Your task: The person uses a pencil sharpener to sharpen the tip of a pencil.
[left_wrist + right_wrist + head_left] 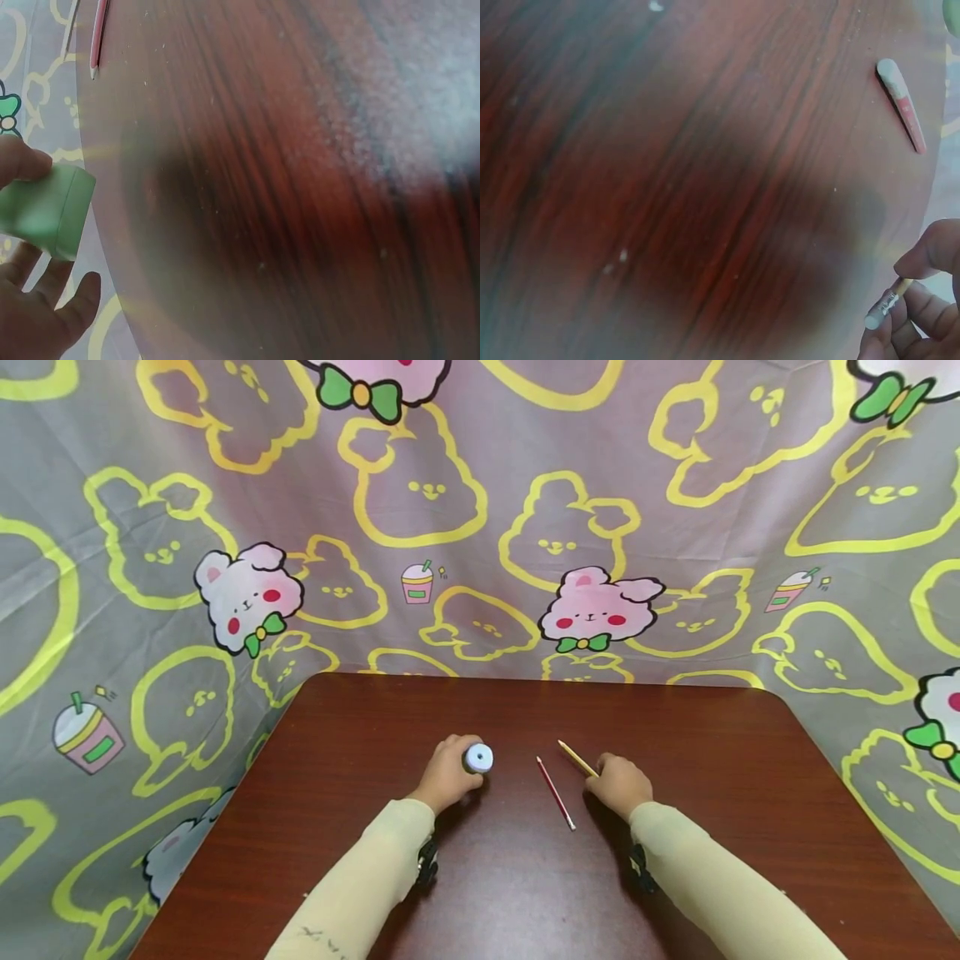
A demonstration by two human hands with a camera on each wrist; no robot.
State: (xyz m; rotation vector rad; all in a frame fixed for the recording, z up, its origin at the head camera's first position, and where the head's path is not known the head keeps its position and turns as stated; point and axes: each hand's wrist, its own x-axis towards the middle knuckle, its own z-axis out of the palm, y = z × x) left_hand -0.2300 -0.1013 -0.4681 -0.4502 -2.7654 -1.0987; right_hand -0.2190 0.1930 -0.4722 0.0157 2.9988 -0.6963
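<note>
1. Two things in hold. With left fingers (81, 304) spread only as wide as the green container (46, 211) and curled round it, grip just firmly enough to stop any twist.
2. Leave its pale top (486, 752), with the dark central hole, uncovered by fingers. Cannot tell whether lifted off the bench (360, 735) or touching it.
3. With right fingers (928, 311) nearly closed in a pinch on the yellow pencil (577, 758), near its eraser end (874, 319), hold lightly but steadily; held so far back, probably apt to let the tip wander.
4. For finer control, best to shift the pinch towards the pencil's middle, without squeezing hard.
5. Mind the red pencil (556, 794), lying on the bench between both sets of fingers, just beside the yellow one. Pass above rather than across it, to avoid a likely roll.
</note>
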